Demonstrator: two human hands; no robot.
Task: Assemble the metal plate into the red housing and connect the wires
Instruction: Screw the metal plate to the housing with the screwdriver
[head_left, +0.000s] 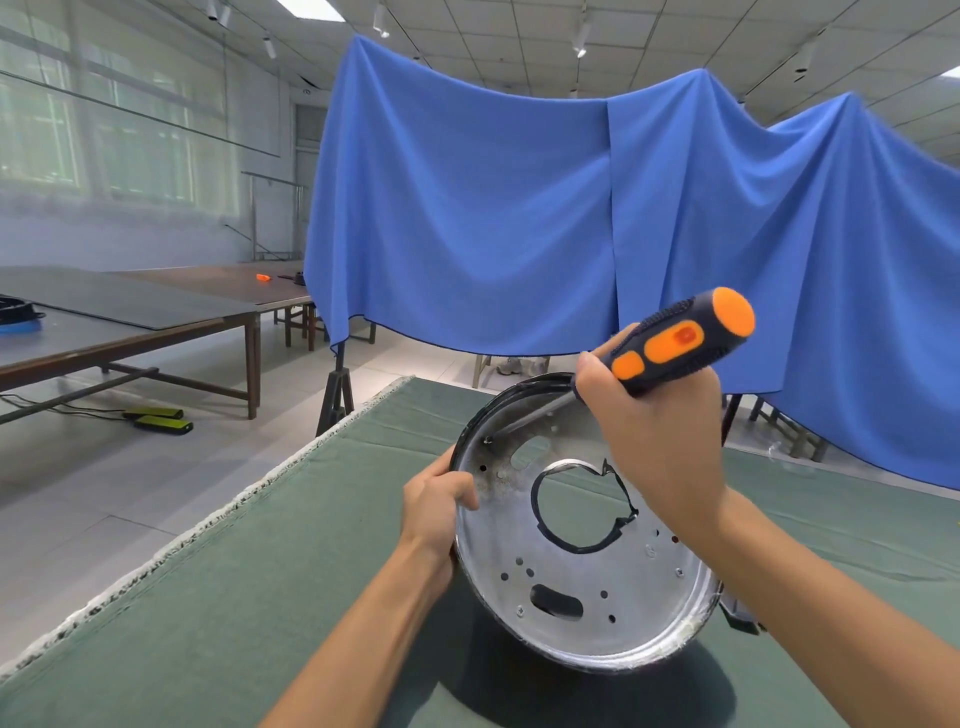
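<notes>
The round silver metal plate (587, 525) stands tilted on the green cloth surface (260, 571), left hand (439, 506) gripping its left rim; the right hand (649, 431) clasps the black-and-orange screwdriver (670, 345), shaft slanting down-left to a screw near the plate's upper-left edge; no red housing shows.

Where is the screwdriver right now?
The screwdriver is right of centre in the head view, gripped by the right hand. Its tip points down-left at the upper part of the metal plate.
</notes>
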